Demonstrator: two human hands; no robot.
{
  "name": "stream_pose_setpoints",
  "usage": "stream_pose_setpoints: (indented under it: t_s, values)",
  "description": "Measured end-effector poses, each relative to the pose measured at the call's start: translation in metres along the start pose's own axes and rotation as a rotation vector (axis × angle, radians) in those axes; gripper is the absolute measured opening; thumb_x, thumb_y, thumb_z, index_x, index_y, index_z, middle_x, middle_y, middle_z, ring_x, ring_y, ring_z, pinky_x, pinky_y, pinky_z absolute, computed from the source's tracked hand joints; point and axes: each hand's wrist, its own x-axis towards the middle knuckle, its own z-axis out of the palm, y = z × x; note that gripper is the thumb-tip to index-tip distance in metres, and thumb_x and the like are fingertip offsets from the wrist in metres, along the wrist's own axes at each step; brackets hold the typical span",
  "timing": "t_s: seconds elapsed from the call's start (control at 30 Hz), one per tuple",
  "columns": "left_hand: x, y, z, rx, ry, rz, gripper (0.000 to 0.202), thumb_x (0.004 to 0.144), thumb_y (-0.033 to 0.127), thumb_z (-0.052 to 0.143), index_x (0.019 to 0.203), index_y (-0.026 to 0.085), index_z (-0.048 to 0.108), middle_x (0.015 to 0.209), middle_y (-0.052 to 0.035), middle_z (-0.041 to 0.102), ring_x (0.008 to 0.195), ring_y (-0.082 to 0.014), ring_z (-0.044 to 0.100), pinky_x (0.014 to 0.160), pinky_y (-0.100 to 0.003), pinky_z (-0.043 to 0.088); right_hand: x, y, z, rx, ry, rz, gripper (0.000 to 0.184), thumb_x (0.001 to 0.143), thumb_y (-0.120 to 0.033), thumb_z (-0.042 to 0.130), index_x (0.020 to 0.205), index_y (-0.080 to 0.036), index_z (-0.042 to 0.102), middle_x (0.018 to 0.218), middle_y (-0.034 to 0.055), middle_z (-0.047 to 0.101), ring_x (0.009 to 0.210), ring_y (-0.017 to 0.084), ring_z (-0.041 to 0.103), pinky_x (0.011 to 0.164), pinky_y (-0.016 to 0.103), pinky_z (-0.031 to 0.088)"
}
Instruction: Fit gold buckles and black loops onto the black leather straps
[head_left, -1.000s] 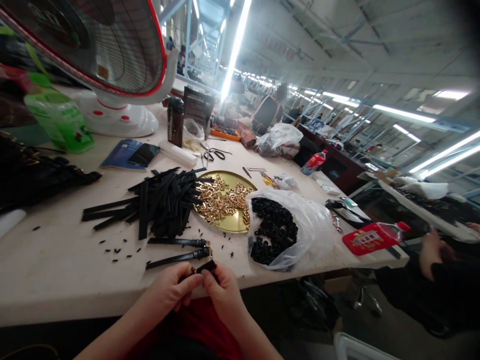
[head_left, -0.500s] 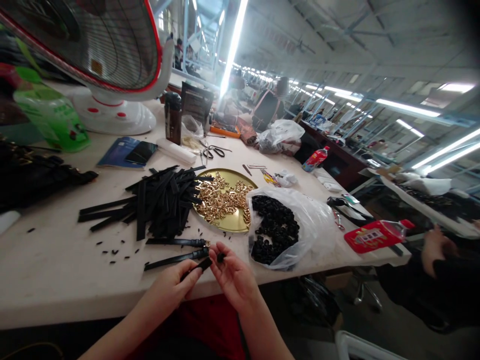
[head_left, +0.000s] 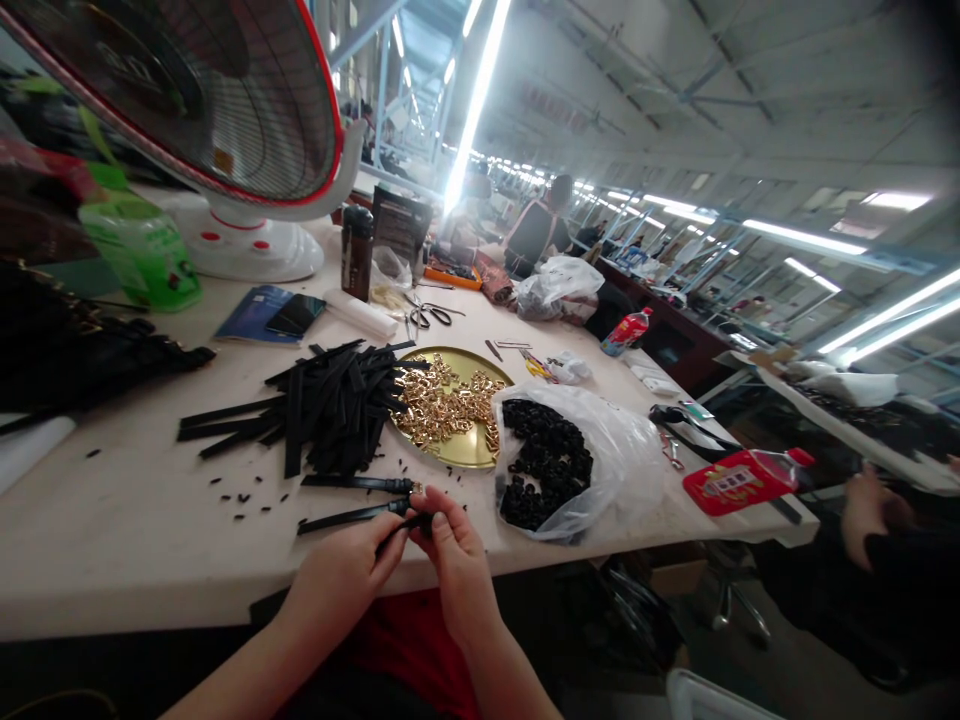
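My left hand (head_left: 341, 580) and my right hand (head_left: 454, 560) meet at the near table edge, both pinched on one short black strap (head_left: 401, 530). Just beyond them lie two finished straps (head_left: 352, 500) with gold buckles. Farther back is a pile of black straps (head_left: 330, 405), a gold tray (head_left: 469, 450) of gold buckles, and a clear plastic bag (head_left: 600, 450) of small black loops.
A white and red fan (head_left: 225, 130) stands at the back left beside a green bottle (head_left: 142, 245), a blue notebook (head_left: 259, 315), a dark flask (head_left: 356, 250) and scissors (head_left: 427, 315). A red packet (head_left: 739, 480) lies at the right table edge. Another person's hand (head_left: 862, 510) shows at the right.
My right hand had opened away from the strap with a small black piece at its fingertips; now it has closed back onto the strap's end together with the left hand.
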Motion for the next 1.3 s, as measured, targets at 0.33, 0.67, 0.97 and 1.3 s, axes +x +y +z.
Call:
stream_pose_setpoints:
  t_s: [0.33, 0.67, 0.97, 1.3]
  values:
    - [-0.003, -0.004, 0.003, -0.003, 0.034, -0.010, 0.027, 0.084, 0.035, 0.035, 0.093, 0.025, 0.059, 0.087, -0.0043, 0.069, 0.079, -0.0216, 0.063, 0.066, -0.025, 0.039, 0.003, 0.007, 0.009, 0.101, 0.079, 0.010, 0.031, 0.070, -0.025, 0.061, 0.101, -0.021, 0.060, 0.101, 0.0048, 0.065, 0.094, 0.018, 0.059, 0.090, 0.038, 0.044]
    - [0.004, -0.007, 0.004, -0.344, -0.026, -0.055, 0.029, 0.081, 0.042, 0.038, 0.075, 0.020, 0.057, 0.051, 0.0052, 0.052, 0.048, -0.0149, 0.050, 0.050, -0.022, 0.034, 0.003, 0.011, 0.001, -0.329, -0.016, -0.313, 0.031, 0.084, -0.030, 0.048, 0.114, -0.025, 0.054, 0.109, 0.0045, 0.063, 0.102, 0.020, 0.055, 0.097, 0.041, 0.036]
    - [-0.006, -0.003, -0.011, -0.286, -0.110, 0.033, 0.023, 0.079, 0.035, 0.042, 0.072, 0.021, 0.059, 0.066, 0.0019, 0.063, 0.062, -0.0161, 0.057, 0.057, -0.022, 0.036, -0.010, 0.001, -0.006, -0.524, -0.179, -0.412, 0.028, 0.086, -0.030, 0.044, 0.108, -0.025, 0.061, 0.111, 0.0055, 0.062, 0.106, 0.021, 0.053, 0.098, 0.039, 0.035]
    - [0.001, 0.005, 0.013, -0.598, -0.090, -0.110, 0.030, 0.077, 0.047, 0.039, 0.072, 0.019, 0.050, 0.040, 0.0108, 0.036, 0.034, -0.0083, 0.031, 0.037, -0.019, 0.024, 0.010, -0.001, 0.019, 0.373, 0.006, -0.034, 0.035, 0.068, -0.023, 0.066, 0.102, -0.022, 0.059, 0.106, 0.0039, 0.065, 0.097, 0.016, 0.060, 0.086, 0.030, 0.045]
